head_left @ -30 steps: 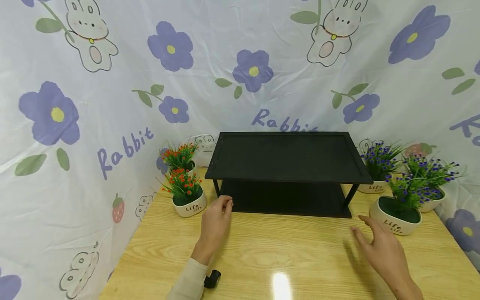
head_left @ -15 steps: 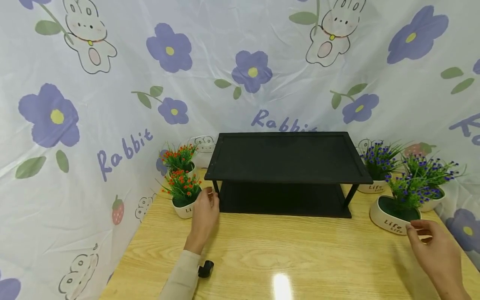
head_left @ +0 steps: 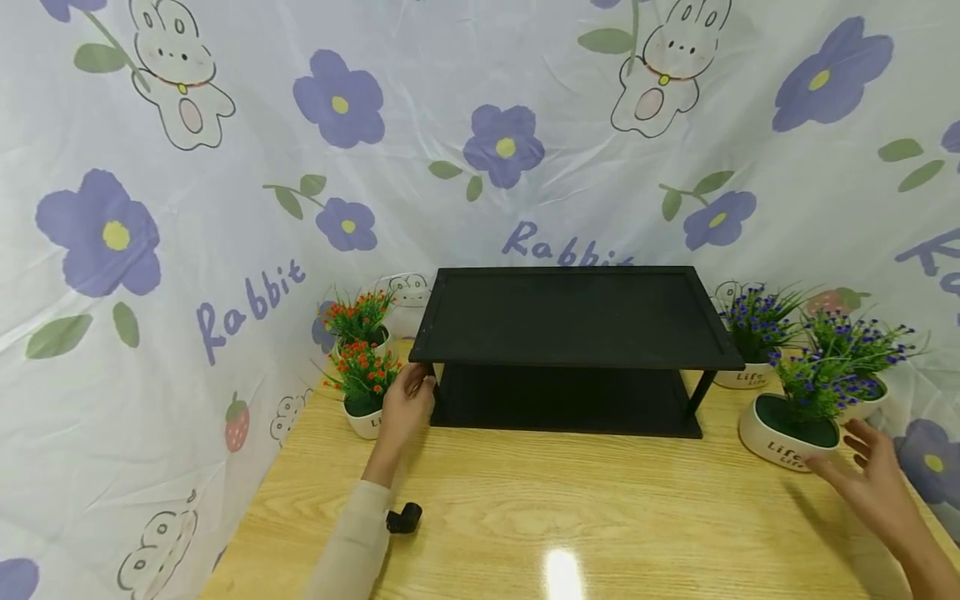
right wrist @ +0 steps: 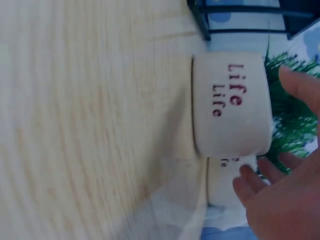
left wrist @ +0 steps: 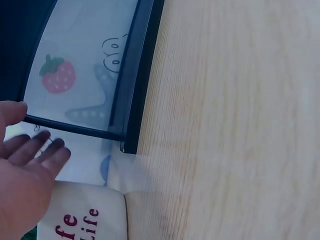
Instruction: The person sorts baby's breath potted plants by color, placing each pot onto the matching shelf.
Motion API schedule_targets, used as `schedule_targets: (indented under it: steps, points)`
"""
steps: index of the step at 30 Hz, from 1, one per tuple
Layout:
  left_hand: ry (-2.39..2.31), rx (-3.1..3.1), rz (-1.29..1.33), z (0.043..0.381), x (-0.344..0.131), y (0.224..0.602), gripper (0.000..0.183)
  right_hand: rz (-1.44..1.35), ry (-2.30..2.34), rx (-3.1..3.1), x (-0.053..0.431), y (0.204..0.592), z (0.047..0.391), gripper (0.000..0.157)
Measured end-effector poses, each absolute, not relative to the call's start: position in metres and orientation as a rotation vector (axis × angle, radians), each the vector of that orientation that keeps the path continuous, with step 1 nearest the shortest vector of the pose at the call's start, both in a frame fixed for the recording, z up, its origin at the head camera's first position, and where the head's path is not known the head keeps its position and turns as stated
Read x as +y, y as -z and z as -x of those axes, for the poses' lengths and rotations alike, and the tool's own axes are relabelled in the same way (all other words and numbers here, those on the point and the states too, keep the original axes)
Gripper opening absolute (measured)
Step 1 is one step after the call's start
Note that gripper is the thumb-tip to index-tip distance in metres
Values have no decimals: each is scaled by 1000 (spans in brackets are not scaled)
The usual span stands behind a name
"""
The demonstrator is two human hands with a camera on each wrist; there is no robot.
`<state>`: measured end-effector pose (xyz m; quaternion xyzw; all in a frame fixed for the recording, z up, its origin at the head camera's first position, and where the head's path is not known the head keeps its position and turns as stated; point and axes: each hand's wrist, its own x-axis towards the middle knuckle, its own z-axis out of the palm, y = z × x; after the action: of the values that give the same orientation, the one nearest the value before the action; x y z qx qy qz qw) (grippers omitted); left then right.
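A low black two-tier shelf [head_left: 570,317] stands at the back of the table. My left hand [head_left: 407,408] is at its left front corner, beside the front pot of orange flowers [head_left: 362,417]. In the left wrist view the thumb is close to the shelf's thin post [left wrist: 75,126], and the other fingers extend loosely past it. My right hand [head_left: 873,479] reaches to the front pot of purple flowers [head_left: 780,446], thumb and fingers spread apart. The right wrist view shows this white "Life" pot [right wrist: 230,105] upright, with the thumb above its foliage and the fingers at its side.
Another pot of orange flowers [head_left: 367,321] sits behind the left one. Two more purple-flowered pots [head_left: 742,375] stand at the back right, close to the shelf. A cloth with rabbits and flowers [head_left: 420,50] hangs behind the wooden table [head_left: 525,508].
My left hand has moved left and slightly back, from the shelf's front edge to its left post. My right hand has moved right to the front purple-flowered pot, its fingers spreading. The pots stay put.
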<state>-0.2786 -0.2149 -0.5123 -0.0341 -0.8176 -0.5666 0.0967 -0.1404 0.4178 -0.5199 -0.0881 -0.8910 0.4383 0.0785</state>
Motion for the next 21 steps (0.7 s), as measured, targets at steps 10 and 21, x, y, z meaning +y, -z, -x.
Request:
schedule_targets:
  steps: [10, 21]
  points:
    - [1787, -2348, 167, 289, -216, 512, 45, 165, -1573, -2709, 432, 531, 159, 109]
    - [1765, -2356, 118, 272, -207, 487, 35, 226, -1419, -2816, 435, 538, 170, 111]
